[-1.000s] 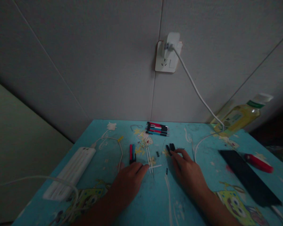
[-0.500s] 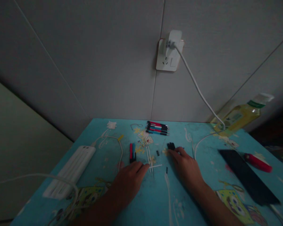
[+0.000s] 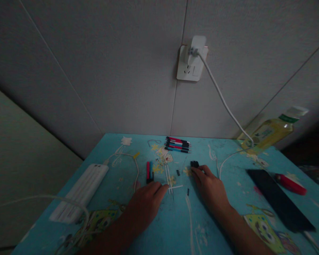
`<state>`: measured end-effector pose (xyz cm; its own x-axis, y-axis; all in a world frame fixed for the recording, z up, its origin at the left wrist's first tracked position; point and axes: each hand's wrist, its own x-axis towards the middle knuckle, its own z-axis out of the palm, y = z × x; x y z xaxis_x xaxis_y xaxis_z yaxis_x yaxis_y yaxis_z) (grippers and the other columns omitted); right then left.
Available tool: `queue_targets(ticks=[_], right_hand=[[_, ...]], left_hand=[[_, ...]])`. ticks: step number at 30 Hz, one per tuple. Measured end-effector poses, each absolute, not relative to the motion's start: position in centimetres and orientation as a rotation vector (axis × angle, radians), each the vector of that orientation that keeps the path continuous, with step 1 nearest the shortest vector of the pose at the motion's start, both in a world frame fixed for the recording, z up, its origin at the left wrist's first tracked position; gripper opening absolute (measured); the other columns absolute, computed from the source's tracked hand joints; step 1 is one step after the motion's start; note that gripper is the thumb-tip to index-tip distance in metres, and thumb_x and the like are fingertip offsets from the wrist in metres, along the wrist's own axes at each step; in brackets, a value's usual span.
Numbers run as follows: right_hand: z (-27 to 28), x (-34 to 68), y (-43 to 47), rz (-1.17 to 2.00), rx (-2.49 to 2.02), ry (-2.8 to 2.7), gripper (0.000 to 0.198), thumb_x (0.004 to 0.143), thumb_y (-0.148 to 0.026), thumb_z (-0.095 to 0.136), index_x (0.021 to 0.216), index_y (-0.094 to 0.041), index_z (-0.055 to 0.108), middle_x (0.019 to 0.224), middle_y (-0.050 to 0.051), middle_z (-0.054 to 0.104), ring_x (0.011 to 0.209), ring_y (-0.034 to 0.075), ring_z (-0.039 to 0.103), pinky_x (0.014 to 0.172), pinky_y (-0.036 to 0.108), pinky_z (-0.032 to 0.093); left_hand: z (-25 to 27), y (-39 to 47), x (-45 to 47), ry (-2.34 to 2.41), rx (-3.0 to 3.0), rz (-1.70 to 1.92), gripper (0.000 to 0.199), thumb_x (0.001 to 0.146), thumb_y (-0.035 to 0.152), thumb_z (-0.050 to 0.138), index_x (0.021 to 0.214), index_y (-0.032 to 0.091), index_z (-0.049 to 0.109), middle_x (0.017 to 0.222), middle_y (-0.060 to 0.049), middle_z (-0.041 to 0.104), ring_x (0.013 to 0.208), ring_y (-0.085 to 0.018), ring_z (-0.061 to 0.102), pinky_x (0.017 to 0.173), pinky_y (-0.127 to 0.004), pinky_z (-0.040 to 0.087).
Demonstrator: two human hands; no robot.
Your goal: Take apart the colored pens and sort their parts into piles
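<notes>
My left hand (image 3: 146,199) is closed in a pinch on one end of a thin white pen refill (image 3: 177,186), which points right across two more white refills (image 3: 168,174) lying on the table. Just beyond that hand lie red and blue pen barrels (image 3: 149,170) with black ends. My right hand (image 3: 210,185) rests on the table, its fingers curled at a small cluster of black pen parts (image 3: 194,164); the fingertips are partly hidden. Between the hands lie small dark pieces (image 3: 178,173). Several pens (image 3: 177,145) lie in a row near the wall.
On the left, a white power bank (image 3: 81,193) has a cable attached. To the right lie a dark flat phone-like slab (image 3: 279,198) and a red-handled object (image 3: 291,184). A bottle of yellow liquid (image 3: 273,132) stands behind. A charger (image 3: 196,49) hangs from the wall socket, its cable reaching the table.
My right hand stays at the black parts, with its fingers shifted only slightly. My left hand keeps its pinch on the refill. The camera view has moved a little.
</notes>
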<state>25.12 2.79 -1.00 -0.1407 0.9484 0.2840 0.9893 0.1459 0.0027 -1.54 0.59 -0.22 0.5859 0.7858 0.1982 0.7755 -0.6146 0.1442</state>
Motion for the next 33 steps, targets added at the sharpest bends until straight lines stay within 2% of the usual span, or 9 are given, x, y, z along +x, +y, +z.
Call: queue_targets(ticks=[4,8,13,17,23,29,33], right_hand=[[-0.5,25.2,2.2,-0.265,-1.946,-2.153,0.029,0.100,-0.031,0.046,0.123,-0.026,0.063,0.113,0.006,0.066,0.066,0.015,0.069,0.052,0.025,0.052],[-0.1,25.8,1.6,-0.177,-1.942,-2.083,0.030,0.100,-0.031,0.044,0.121,-0.026,0.065,0.114,0.006,0.066,0.071,0.017,0.070,0.057,0.027,0.054],[1.2,26.1,1.1,0.290,-1.679,-2.154,0.024,0.099,-0.030,0.047,0.104,-0.025,0.070,0.103,0.004,0.067,0.081,0.016,0.069,0.076,0.028,0.055],[2.0,25.5,0.7,0.557,-1.628,-2.181,0.016,0.095,-0.035,0.058,0.094,-0.024,0.071,0.099,0.003,0.067,0.082,0.017,0.069,0.080,0.029,0.054],[1.6,25.3,0.2,0.605,-1.604,-2.229,0.016,0.091,-0.036,0.064,0.103,-0.026,0.070,0.103,0.003,0.067,0.085,0.018,0.069,0.083,0.032,0.054],[1.1,25.3,0.3,0.555,-1.484,-2.247,0.014,0.093,-0.029,0.063,0.104,-0.027,0.071,0.101,0.003,0.068,0.086,0.018,0.069,0.081,0.032,0.056],[0.7,24.5,1.2,0.495,-1.451,-2.189,0.018,0.095,-0.024,0.058,0.109,-0.025,0.070,0.104,0.005,0.067,0.092,0.018,0.068,0.087,0.032,0.056]], left_hand=[[-0.1,0.6,-1.5,1.344,2.754,0.373,0.039,0.092,0.004,0.049,0.123,0.026,0.057,0.097,-0.001,0.064,0.087,-0.021,0.064,0.075,-0.035,0.047],[0.4,0.6,-1.4,1.373,2.737,0.319,0.035,0.094,0.006,0.048,0.121,0.026,0.059,0.095,-0.001,0.064,0.085,-0.021,0.064,0.076,-0.036,0.046],[0.5,0.5,-1.5,1.391,2.728,0.314,0.036,0.095,0.007,0.048,0.123,0.027,0.057,0.098,-0.001,0.065,0.089,-0.022,0.064,0.080,-0.040,0.046],[0.4,0.5,-1.5,1.383,2.741,0.350,0.037,0.094,0.007,0.048,0.124,0.026,0.057,0.098,-0.002,0.064,0.089,-0.021,0.064,0.079,-0.037,0.048],[0.2,0.8,-1.6,1.394,2.742,0.369,0.037,0.093,0.005,0.048,0.123,0.024,0.057,0.098,-0.003,0.064,0.088,-0.020,0.064,0.078,-0.034,0.052],[0.3,0.9,-1.7,1.442,2.718,0.343,0.036,0.094,0.005,0.049,0.124,0.022,0.058,0.099,-0.004,0.066,0.088,-0.020,0.065,0.080,-0.035,0.054],[0.4,0.9,-1.6,1.457,2.711,0.312,0.034,0.094,0.006,0.050,0.122,0.023,0.059,0.098,-0.003,0.065,0.088,-0.020,0.065,0.079,-0.035,0.054]])
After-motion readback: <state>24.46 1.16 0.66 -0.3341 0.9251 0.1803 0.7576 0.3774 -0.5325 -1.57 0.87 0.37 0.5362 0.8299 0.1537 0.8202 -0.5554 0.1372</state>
